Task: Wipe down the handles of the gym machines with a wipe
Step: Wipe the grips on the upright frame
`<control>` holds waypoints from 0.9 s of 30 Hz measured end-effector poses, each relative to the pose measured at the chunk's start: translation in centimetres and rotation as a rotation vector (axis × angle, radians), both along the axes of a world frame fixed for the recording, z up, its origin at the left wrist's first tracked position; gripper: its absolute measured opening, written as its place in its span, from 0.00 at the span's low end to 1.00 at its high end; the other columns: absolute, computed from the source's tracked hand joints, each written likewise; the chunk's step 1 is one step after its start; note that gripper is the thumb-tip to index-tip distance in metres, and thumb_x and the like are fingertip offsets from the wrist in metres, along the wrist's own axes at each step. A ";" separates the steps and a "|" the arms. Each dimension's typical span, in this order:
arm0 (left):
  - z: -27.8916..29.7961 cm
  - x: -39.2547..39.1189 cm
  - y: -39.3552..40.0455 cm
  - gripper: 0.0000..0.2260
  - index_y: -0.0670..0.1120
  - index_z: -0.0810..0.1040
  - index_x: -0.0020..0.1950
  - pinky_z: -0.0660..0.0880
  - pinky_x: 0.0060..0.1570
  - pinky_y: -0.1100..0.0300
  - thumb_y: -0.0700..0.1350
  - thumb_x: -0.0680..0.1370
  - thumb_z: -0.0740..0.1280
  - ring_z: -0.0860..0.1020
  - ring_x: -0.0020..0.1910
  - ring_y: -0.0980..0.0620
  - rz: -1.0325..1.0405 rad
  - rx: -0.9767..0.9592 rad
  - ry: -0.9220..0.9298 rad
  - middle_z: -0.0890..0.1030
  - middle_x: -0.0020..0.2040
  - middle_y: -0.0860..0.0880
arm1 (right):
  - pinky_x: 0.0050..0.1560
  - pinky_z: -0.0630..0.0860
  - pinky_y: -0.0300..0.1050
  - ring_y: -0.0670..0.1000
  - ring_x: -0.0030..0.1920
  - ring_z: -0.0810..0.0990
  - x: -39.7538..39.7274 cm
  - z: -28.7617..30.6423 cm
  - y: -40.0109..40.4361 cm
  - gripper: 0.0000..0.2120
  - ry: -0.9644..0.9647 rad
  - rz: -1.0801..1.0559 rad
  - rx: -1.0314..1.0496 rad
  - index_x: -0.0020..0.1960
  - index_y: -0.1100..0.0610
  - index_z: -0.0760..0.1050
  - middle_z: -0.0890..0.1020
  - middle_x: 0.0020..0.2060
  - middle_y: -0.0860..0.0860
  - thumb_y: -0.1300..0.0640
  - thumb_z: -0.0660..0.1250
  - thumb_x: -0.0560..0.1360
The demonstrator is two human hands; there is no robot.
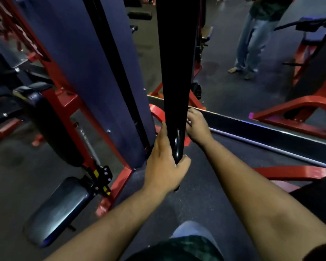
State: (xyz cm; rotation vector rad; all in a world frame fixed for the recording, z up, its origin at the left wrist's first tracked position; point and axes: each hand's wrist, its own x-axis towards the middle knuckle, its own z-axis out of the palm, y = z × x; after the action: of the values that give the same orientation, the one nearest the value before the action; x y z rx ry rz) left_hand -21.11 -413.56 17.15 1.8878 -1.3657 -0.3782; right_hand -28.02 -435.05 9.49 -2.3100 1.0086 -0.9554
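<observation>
The task's thing here is a glossy black handle bar, a long dark bar that comes down the middle of the view and ends low, in front of the purple upright panel of a red-framed machine, above the dark rubber floor. It looks like rigid, smooth coated metal, so it should stay stiff under pressure but may feel slick; since it seems to hang, it would likely swing unless steadied. The rounded lower end looks like the sensible place to hold it while the shaft above is rubbed.

The left hand has that lower end: its grip wraps the bar, thumb up the left side, fingers curled around the right, the forearm reaching up from the lower left. The right hand sits higher, against the bar's right side, fingers curled toward it. A small pale patch shows at its fingertips; it may be the wipe, but it is too small to tell, so whether that grip pinches anything cannot be told.

Black seat pads lie to the left. Another person's jeans-clad legs stand far off, upper right.
</observation>
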 end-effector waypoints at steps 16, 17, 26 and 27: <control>3.0 -4.6 -0.8 0.34 0.52 0.65 0.79 0.75 0.56 0.50 0.58 0.73 0.65 0.77 0.64 0.43 0.522 0.275 -0.307 0.77 0.69 0.47 | 0.49 0.68 0.35 0.56 0.47 0.81 -1.3 1.3 -2.0 0.08 0.037 0.429 0.054 0.55 0.59 0.84 0.79 0.44 0.53 0.62 0.68 0.79; 2.9 -5.0 -1.3 0.29 0.51 0.68 0.76 0.75 0.51 0.50 0.53 0.75 0.67 0.79 0.61 0.41 0.577 0.313 -0.360 0.78 0.65 0.46 | 0.51 0.69 0.36 0.56 0.48 0.81 -1.7 0.8 -1.0 0.09 0.023 0.484 0.053 0.55 0.60 0.84 0.80 0.46 0.55 0.64 0.68 0.77; 2.9 -6.9 -4.2 0.16 0.49 0.75 0.53 0.77 0.40 0.52 0.57 0.74 0.70 0.81 0.46 0.44 0.780 0.269 -0.326 0.79 0.46 0.49 | 0.49 0.79 0.52 0.57 0.51 0.81 -0.3 0.9 -6.9 0.14 0.208 0.475 -0.017 0.60 0.47 0.81 0.79 0.51 0.52 0.52 0.65 0.76; 2.9 -7.2 -4.2 0.18 0.49 0.76 0.56 0.78 0.42 0.52 0.60 0.75 0.71 0.81 0.47 0.45 0.781 0.261 -0.333 0.81 0.49 0.49 | 0.50 0.78 0.52 0.58 0.50 0.81 -0.4 0.7 -6.6 0.13 0.186 0.472 -0.004 0.59 0.48 0.82 0.78 0.50 0.53 0.54 0.65 0.77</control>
State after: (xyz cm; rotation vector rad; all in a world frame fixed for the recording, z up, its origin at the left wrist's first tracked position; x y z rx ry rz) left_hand -28.28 -417.78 20.06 2.6049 -0.6818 0.1704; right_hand -28.38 -441.67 10.23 -2.5102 0.4823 -0.5600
